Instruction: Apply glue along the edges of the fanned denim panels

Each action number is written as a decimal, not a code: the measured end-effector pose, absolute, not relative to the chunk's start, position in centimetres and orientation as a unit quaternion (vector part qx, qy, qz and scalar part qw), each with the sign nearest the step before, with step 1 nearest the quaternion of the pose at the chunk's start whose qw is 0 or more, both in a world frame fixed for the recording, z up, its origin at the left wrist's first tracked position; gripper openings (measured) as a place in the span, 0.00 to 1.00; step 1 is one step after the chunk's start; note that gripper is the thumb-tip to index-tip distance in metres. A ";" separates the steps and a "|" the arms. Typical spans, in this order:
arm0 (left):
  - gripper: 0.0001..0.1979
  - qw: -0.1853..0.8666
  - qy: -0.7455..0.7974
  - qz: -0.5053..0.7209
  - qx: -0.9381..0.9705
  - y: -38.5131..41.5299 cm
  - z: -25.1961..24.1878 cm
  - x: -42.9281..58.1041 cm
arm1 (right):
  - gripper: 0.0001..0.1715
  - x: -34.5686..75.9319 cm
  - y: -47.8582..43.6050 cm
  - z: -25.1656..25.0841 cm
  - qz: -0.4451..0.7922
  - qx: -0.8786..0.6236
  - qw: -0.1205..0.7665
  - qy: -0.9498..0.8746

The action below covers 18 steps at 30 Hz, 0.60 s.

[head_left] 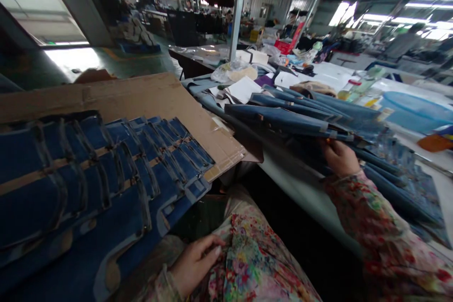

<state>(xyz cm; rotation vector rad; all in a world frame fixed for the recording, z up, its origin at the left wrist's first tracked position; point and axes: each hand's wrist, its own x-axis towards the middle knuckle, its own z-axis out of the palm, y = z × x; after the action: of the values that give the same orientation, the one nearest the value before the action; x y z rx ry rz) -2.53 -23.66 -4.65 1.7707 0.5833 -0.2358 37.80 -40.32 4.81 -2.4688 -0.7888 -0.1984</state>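
Note:
My right hand (339, 156) is at the near edge of a stack on the right table, its fingers closed on the end of a folded blue denim piece (283, 118). More denim pieces (396, 193) lie layered under and beside it, some with frayed edges. My left hand (197, 262) rests low over my lap by the floral garment (255, 264), fingers loosely bent and thumb apart, with nothing in it. To the left, overlapping cut denim panels (130, 174) lie in rows, their edges grey and their curved cut-outs pale.
A cardboard sheet (141, 92) lies under the left panels. On the right table are white papers (244, 88), a blue basin (417, 111), an orange object (436, 142) and jars. A metal post (238, 14) rises behind. Another person (405, 45) is far right.

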 end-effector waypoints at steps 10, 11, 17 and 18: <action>0.15 0.594 0.239 -0.083 0.764 -23.8 -4.4 -2.3 | 0.20 34.9 -39.9 0.7 0.016 -0.878 0.219 -0.425; 0.15 0.595 0.238 -0.081 0.763 -23.8 -4.4 -2.3 | 0.21 34.4 -40.1 0.2 -0.012 -0.879 0.187 -0.437; 0.15 0.604 0.235 -0.075 0.758 -23.9 -4.6 -2.4 | 0.25 33.5 -41.1 -1.4 -0.117 -0.887 0.056 -0.442; 0.15 0.604 0.232 -0.077 0.759 -23.9 -4.6 -2.4 | 0.25 33.8 -41.1 -1.6 -0.118 -0.891 0.048 -0.436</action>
<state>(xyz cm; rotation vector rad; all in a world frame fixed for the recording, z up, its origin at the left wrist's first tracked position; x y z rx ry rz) -2.40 -23.90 -4.64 1.7570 0.5359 -0.1784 33.79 -41.07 -1.58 -2.7164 -1.3312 -0.3596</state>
